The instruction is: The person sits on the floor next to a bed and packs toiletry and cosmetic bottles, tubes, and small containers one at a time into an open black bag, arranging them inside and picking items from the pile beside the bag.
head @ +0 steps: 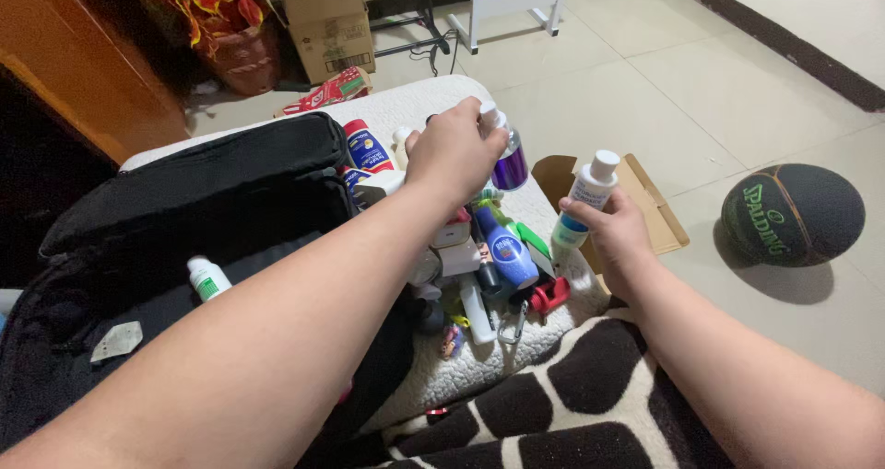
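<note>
My left hand [454, 148] reaches across the bed and grips a small bottle with a purple label and white cap [509, 160]. My right hand [612, 225] holds a white bottle with a white cap and light blue label [583, 197] upright near the bed's edge. Between and below the two hands lies a heap of toiletries [489, 266]: a blue bottle, white tubes, a green item, a red clip. An open black bag [184, 220] lies at the left, with a small white bottle with a green label [208, 277] inside it.
The heap rests on a white fleecy cover [516, 349] over a black-and-white patterned blanket [572, 404]. An open cardboard box [645, 202] sits on the tiled floor beside the bed, a dark basketball [793, 215] at right. Another cardboard box [327, 27] and a white table's legs stand at the back.
</note>
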